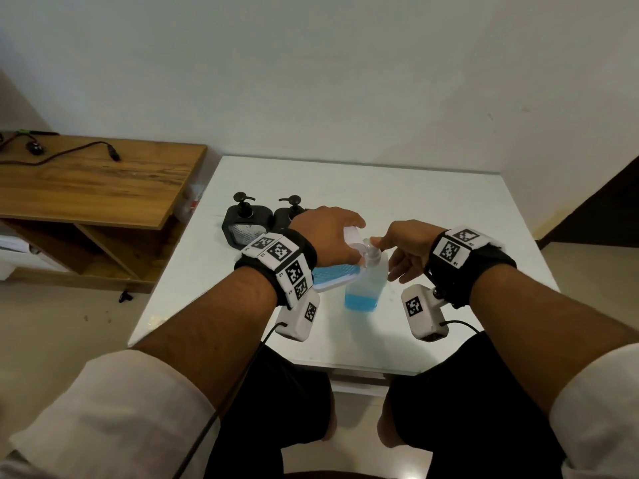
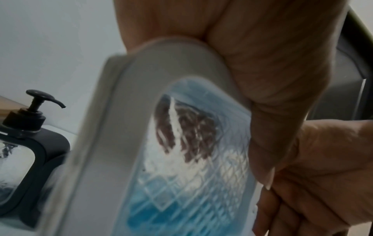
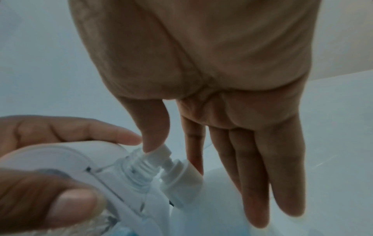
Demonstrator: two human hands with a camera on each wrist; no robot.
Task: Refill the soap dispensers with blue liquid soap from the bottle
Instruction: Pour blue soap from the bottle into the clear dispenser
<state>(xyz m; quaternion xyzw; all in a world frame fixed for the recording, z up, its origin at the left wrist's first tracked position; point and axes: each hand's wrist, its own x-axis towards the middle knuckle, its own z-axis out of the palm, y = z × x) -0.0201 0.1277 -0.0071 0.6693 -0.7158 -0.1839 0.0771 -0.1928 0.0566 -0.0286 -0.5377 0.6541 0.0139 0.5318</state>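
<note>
A clear bottle (image 1: 366, 288) with blue soap at its bottom stands upright near the middle of the white table (image 1: 432, 202). My right hand (image 1: 404, 243) hovers over it. Its thumb tip rests on the white pump head (image 3: 163, 150), and the other fingers (image 3: 252, 159) hang straight beside the pump. My left hand (image 1: 328, 233) grips a white dispenser (image 1: 332, 276) partly filled with blue soap (image 2: 181, 199) and tilts it so its clear threaded neck (image 3: 141, 167) meets the pump. Two black dispensers (image 1: 247, 224) (image 1: 292, 210) stand behind my left hand.
A wooden desk (image 1: 96, 181) with black cables stands left of the table. A wall runs close behind the table's far edge. My legs are under its near edge. A dark panel (image 1: 608, 202) is at the far right.
</note>
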